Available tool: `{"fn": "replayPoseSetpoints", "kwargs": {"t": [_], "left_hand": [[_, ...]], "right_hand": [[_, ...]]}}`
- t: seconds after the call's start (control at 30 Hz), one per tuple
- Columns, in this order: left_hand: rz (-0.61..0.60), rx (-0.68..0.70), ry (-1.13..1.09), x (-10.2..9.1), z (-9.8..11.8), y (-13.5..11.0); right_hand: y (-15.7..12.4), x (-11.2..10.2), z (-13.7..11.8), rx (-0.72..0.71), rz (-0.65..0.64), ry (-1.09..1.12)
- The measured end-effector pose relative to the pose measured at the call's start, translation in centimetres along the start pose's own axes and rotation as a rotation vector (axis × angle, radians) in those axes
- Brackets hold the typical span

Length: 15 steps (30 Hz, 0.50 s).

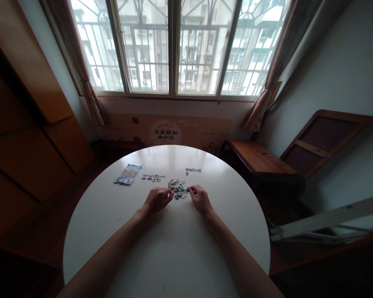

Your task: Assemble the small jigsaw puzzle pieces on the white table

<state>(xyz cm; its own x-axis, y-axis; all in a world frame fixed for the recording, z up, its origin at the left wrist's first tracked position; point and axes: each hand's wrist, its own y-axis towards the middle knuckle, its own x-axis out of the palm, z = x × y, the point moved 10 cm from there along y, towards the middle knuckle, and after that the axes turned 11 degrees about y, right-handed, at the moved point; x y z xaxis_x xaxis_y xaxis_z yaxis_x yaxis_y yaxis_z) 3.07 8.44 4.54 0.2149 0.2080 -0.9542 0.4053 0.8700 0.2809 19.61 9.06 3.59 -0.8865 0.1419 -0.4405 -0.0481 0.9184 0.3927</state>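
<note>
A heap of loose jigsaw puzzle pieces [178, 189] lies on the white round table [170, 248], between my two hands. At its left edge is my left hand [158, 199], fingers curled together; whatever they hold is too small or hidden to make out. On the other side, my right hand [200, 198] pinches a small dark puzzle piece [188, 189] at the heap's right edge. Beyond the left hand lies a cluster of puzzle pieces [153, 178]. A short L-shaped strip of joined pieces [194, 170] sits behind the heap, to the right.
A colourful printed picture sheet or packet [128, 174] lies at the table's left. Past the table's right edge stands a wooden bench [261, 156], with a folded wooden frame [325, 136] against the wall. Wooden cabinets [31, 157] are at the left, and barred windows [174, 49] ahead.
</note>
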Motion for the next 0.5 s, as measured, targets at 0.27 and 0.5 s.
{"fn": "replayPoseSetpoints", "kwargs": {"t": [0.27,0.5], "left_hand": [[0.047,0.112,-0.173,1.1,1.4,-0.2],[0.096,0.148,-0.203,0.6,1.5,-0.3]], "right_hand": [[-1.0,3.8,-0.9,0.042,-0.286,0.26],[-1.2,3.7,-1.5,0.022,-0.325,0.278]]}}
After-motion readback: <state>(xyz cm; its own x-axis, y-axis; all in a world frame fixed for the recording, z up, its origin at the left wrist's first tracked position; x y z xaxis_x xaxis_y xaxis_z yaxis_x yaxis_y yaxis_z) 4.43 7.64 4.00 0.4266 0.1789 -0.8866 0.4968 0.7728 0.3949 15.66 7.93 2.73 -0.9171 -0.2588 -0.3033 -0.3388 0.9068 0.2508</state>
